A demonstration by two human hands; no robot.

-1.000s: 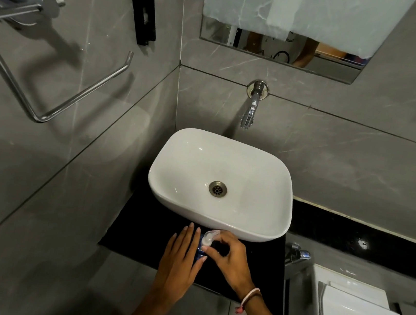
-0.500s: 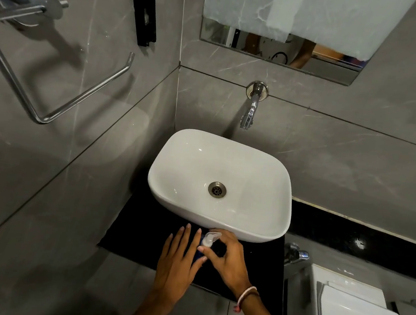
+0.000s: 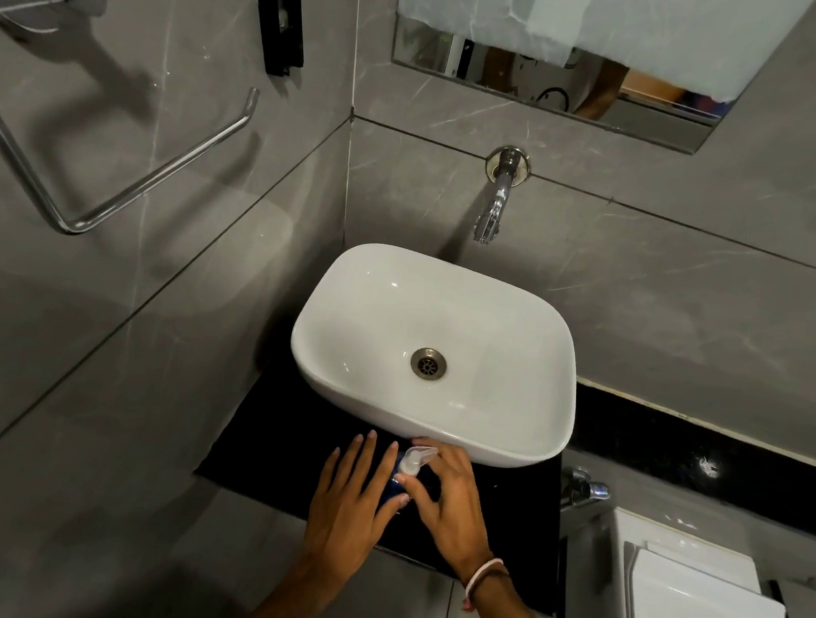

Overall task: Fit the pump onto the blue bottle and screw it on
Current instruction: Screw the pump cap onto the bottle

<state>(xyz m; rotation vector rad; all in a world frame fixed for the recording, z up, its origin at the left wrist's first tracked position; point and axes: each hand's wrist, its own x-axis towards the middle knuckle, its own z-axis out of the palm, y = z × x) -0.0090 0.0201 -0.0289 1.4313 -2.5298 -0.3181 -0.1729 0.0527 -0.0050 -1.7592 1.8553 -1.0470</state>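
Note:
The blue bottle [image 3: 392,492] stands on the black counter [image 3: 277,450] just in front of the white basin, mostly hidden between my hands. A clear white pump [image 3: 414,460] sits on top of it, nozzle pointing toward the basin. My left hand [image 3: 353,498] lies flat against the bottle's left side, fingers straight and spread, thumb on the bottle. My right hand [image 3: 450,499] curls around the pump from the right, thumb and fingertips pinching its collar.
The white basin [image 3: 523,434] overhangs the counter right behind the bottle, under a chrome wall tap [image 3: 493,207]. A small chrome valve [image 3: 583,490] and a white toilet tank [image 3: 695,615] are at the right. A towel ring [image 3: 123,191] hangs on the left wall.
My right hand's fingers have shifted around the pump, whose nozzle has turned slightly. The left hand stays against the bottle. The view has tilted a little.

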